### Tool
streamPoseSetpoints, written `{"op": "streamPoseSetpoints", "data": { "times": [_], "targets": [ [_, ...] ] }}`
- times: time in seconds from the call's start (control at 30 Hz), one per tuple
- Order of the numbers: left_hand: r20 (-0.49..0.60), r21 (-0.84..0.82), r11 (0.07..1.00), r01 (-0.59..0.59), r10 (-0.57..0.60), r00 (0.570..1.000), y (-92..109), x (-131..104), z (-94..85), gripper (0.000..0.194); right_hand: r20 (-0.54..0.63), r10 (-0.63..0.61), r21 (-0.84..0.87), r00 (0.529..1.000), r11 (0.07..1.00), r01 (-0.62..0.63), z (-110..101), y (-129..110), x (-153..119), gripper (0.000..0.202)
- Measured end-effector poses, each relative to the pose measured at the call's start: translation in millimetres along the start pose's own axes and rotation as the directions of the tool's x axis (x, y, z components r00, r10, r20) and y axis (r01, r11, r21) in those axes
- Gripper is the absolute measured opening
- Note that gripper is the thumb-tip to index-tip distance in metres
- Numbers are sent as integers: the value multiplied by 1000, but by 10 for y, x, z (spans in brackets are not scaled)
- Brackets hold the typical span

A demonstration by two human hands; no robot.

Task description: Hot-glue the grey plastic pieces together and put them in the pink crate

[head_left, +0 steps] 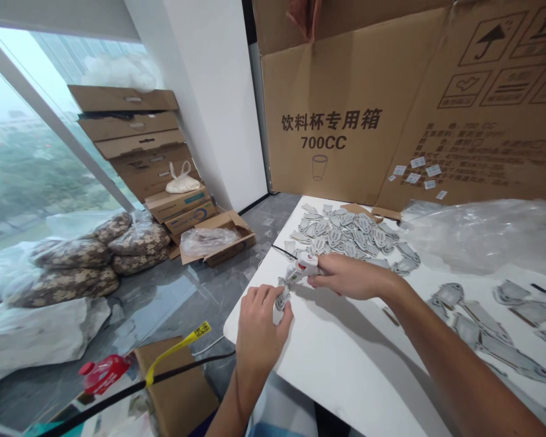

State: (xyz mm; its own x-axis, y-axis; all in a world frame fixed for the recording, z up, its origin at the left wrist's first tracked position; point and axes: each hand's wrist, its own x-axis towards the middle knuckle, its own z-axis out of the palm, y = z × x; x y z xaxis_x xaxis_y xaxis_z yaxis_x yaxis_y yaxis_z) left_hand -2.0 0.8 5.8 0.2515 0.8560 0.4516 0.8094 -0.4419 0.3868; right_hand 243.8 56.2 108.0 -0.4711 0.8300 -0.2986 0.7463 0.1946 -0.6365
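My right hand (334,274) is wrapped round a white hot glue gun (304,266) with red and green markings. The gun's tip points down and left at a small grey flat piece (282,295) near the left edge of the white table (327,340). The fingers of my left hand (261,318) grip this piece from both sides against the tabletop. Just behind the gun spreads a heap of similar grey pieces (346,230), each with a pale middle. Larger grey pieces (482,328) lie scattered to the right, partly behind my right forearm.
A tall cardboard sheet (327,79) stands along the table's back. Clear plastic wrap (477,237) lies at the back right. On the floor to the left are an open carton (230,246), stacked boxes (141,145) and patterned bundles (73,261). A black strap (186,367) crosses the lower left.
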Motion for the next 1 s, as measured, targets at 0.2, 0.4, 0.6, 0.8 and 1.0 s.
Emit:
{"op": "streamPoseSetpoints", "data": {
  "times": [0.2, 0.4, 0.6, 0.8, 1.0],
  "targets": [
    [22, -3, 1000, 20, -20, 1000, 0, 5, 1, 26, 15, -58, 9, 998, 998, 57, 12, -21, -20, 19],
    [12, 6, 1000, 10, -10, 1000, -4, 2, 5, 26, 10, -21, -49, 1000, 999, 22, 38, -2, -2, 18],
    [13, 18, 1000, 5, -5, 1000, 6, 4, -1, 26, 27, 92, -55, 995, 994, -91, 53, -10, 18, 35],
    [-75, 38, 998, -57, 60, 995, -26, 16, -14, 27, -37, 66, -45, 997, 997, -67, 59, -107, 47, 33],
    [-263, 104, 967, -233, 252, 931, -299, 73, 96, 29, -78, 30, -76, 996, 996, -36, 69, -148, 125, 33]
  ]
}}
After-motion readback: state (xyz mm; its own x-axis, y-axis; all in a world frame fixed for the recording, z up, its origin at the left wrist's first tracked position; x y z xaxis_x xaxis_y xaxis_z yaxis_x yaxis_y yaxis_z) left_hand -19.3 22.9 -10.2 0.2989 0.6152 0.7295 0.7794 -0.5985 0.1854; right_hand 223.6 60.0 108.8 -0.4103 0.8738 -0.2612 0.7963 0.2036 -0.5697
